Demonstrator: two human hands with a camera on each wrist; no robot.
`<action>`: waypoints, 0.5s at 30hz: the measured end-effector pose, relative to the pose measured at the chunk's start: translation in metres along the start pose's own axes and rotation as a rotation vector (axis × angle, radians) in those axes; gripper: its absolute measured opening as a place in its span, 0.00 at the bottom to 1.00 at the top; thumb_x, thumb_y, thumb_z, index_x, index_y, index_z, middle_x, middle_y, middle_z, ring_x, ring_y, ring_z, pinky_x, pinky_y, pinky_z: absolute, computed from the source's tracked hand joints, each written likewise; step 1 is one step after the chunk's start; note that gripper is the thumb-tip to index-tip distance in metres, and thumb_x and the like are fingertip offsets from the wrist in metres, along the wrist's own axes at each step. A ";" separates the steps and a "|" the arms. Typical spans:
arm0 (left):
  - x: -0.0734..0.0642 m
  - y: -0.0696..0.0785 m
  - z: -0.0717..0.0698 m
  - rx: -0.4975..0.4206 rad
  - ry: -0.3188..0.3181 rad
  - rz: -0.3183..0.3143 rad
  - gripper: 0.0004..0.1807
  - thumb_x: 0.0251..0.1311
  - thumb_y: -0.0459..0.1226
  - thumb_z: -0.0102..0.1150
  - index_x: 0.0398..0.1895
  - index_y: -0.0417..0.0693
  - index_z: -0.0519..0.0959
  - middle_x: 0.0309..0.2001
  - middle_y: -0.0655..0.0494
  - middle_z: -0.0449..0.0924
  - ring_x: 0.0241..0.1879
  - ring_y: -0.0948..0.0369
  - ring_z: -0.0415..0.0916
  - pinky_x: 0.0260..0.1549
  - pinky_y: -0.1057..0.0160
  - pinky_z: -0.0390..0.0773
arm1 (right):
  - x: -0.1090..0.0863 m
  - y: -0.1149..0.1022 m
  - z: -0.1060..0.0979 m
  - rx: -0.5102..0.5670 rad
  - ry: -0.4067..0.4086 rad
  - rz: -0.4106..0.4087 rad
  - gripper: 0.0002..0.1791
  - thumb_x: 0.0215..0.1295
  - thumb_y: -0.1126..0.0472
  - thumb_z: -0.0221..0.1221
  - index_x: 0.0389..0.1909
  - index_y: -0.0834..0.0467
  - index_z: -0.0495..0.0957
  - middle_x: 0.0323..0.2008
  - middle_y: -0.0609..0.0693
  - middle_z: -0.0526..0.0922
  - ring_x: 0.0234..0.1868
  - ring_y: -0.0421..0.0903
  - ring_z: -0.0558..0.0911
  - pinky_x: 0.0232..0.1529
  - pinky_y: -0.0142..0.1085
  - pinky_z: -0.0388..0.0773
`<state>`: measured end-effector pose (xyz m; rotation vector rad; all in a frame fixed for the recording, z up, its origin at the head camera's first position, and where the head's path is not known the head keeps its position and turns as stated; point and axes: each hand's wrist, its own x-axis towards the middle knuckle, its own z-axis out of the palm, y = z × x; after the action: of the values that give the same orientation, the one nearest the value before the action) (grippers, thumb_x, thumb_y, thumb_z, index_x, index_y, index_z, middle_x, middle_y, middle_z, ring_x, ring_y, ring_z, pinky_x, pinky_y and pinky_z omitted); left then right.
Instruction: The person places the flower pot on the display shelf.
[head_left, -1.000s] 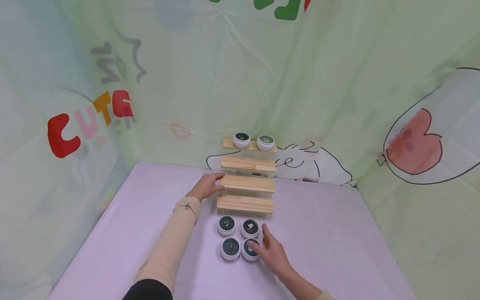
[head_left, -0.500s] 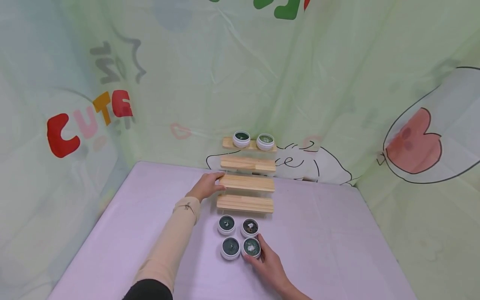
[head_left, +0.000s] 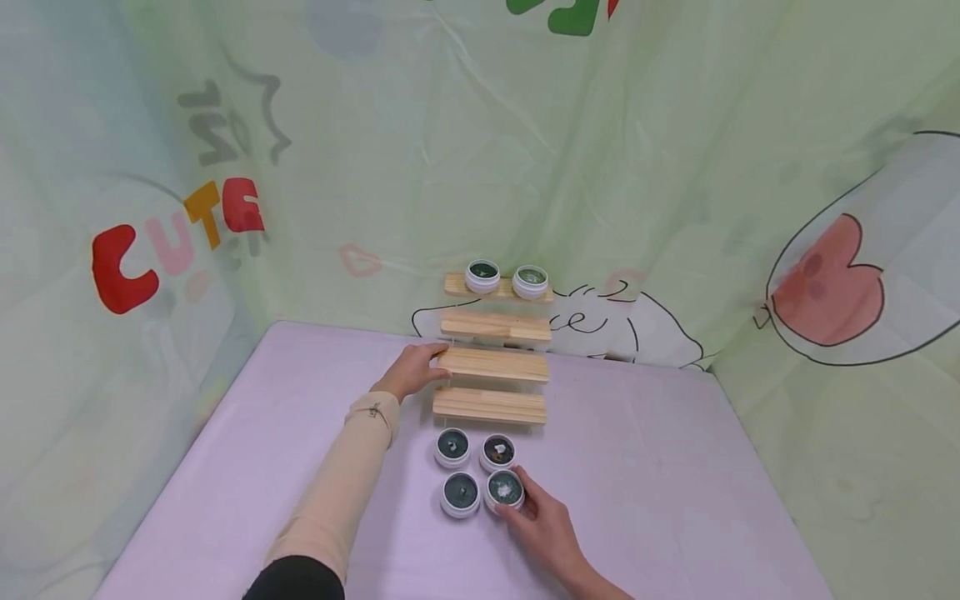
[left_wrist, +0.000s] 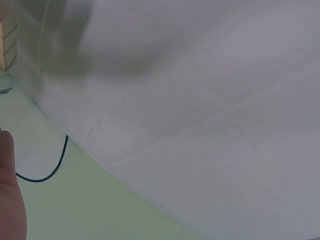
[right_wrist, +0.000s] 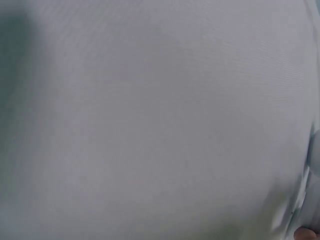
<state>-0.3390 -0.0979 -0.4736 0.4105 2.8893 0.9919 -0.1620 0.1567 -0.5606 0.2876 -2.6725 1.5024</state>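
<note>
**Right hand on the white-flecked green jar, left hand at the stand**

Head view, 12 o'clock pointing away from the person. Right hand pinches the white-flecked green jar between thumb and fingers, at the 5 o'clock corner of a square of four on the counter. Whether its base is off the surface: cannot tell. From it, the brown-flecked jar lies at 12 o'clock, very close; the plain dark jar at 9, just beside. Left hand grips the 9 o'clock side of the four-tier wooden stand, second tier up. The dark green jar and pale green jar stand side by side on the top tier.

Risks, as judged: close packing could let the held jar knock its 12 o'clock neighbour if pushed that way while low. A fingertip hold might let it tilt or slip. A jerk of the left hand could shake the stand and unseat the top pair.

Change: a second ago the right hand was spread, thumb over the jar; now it has hold. Against half a second ago, the jar sits slightly towards 2 o'clock, its gap to the plain dark jar wider. Left hand unmoved.
</note>
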 end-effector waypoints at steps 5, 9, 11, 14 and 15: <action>-0.002 0.004 -0.002 -0.006 0.009 0.006 0.34 0.57 0.39 0.68 0.66 0.37 0.70 0.63 0.43 0.73 0.64 0.49 0.69 0.66 0.53 0.67 | 0.003 -0.006 -0.006 0.020 -0.016 -0.012 0.39 0.55 0.60 0.71 0.64 0.72 0.67 0.62 0.65 0.73 0.63 0.56 0.72 0.58 0.34 0.75; 0.001 -0.003 0.002 -0.002 0.012 0.017 0.34 0.57 0.39 0.68 0.66 0.37 0.70 0.64 0.44 0.73 0.64 0.49 0.69 0.67 0.54 0.67 | 0.010 -0.013 -0.009 0.079 -0.032 0.002 0.39 0.56 0.62 0.70 0.66 0.73 0.65 0.64 0.66 0.70 0.65 0.56 0.70 0.59 0.32 0.73; 0.003 -0.005 0.003 -0.002 0.012 0.022 0.34 0.57 0.39 0.68 0.66 0.37 0.70 0.64 0.44 0.73 0.64 0.49 0.69 0.67 0.54 0.67 | 0.015 -0.017 -0.010 0.094 -0.029 0.007 0.39 0.56 0.63 0.70 0.66 0.72 0.65 0.65 0.66 0.69 0.65 0.56 0.70 0.58 0.32 0.73; 0.004 -0.006 0.003 -0.001 0.007 0.026 0.34 0.57 0.39 0.68 0.66 0.37 0.70 0.64 0.44 0.73 0.64 0.49 0.69 0.67 0.54 0.67 | 0.024 -0.025 -0.012 0.086 -0.011 -0.011 0.39 0.57 0.63 0.69 0.66 0.72 0.65 0.65 0.66 0.70 0.65 0.57 0.71 0.58 0.32 0.73; 0.004 -0.006 0.003 0.001 0.003 0.026 0.34 0.57 0.40 0.68 0.67 0.37 0.70 0.64 0.44 0.73 0.65 0.49 0.69 0.67 0.54 0.67 | 0.027 -0.028 -0.013 0.081 -0.004 -0.014 0.39 0.57 0.63 0.69 0.66 0.72 0.65 0.65 0.66 0.70 0.65 0.56 0.71 0.58 0.32 0.73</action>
<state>-0.3440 -0.0999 -0.4793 0.4488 2.8943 0.9962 -0.1840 0.1499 -0.5263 0.3132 -2.6112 1.6105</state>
